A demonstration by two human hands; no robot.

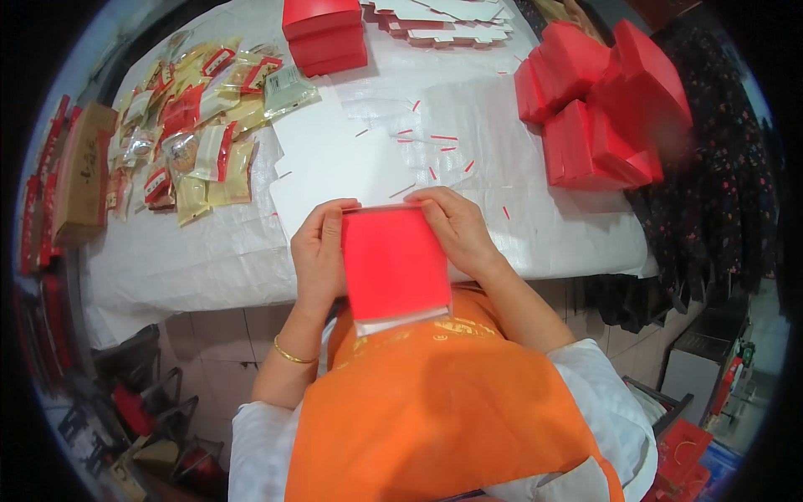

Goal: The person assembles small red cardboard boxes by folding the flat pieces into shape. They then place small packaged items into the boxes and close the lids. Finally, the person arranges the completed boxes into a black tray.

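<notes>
Between my hands, close to my orange apron, is a red cardboard box (395,261) with a pale edge showing at its lower end. My left hand (321,243) grips its left side, thumb along the edge and fingers curled at the far corner. My right hand (456,224) holds the far right corner, its fingers bent over the far edge. The undersides of both hands' grip are hidden by the box. Just beyond it, white flat card sheets (335,151) lie on the table.
A white-covered table (209,268) spreads ahead. Packaged snacks (196,125) pile up at left beside a brown carton (81,176). Red boxes are stacked at the far middle (326,38) and heaped at right (598,109). White flat blanks (447,21) lie at the back; small red strips (443,137) are scattered about.
</notes>
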